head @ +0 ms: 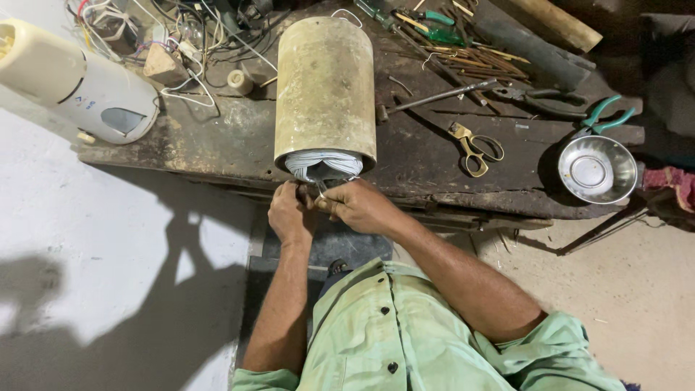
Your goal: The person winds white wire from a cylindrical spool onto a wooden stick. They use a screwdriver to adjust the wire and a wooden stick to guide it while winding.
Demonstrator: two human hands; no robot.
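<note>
Frame centre: metal cylinder [325, 87] lies on bench [181, 145], long axis pointing away, white winding [323, 164] at its near mouth. Left hand [289, 213] and right hand [358, 206] both closed just below it, apparently pinching the wires.

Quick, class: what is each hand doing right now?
Left hand: closed, pinching the white wire.
Right hand: closed on that wire at the metal cylinder mouth.

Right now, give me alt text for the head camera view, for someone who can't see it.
Seen from above, a person's left hand and right hand work together at the open end of a metal cylinder packed with pale wire windings, lying on a dark workbench. Scissors, pliers and a steel bowl lie to the right.
</note>
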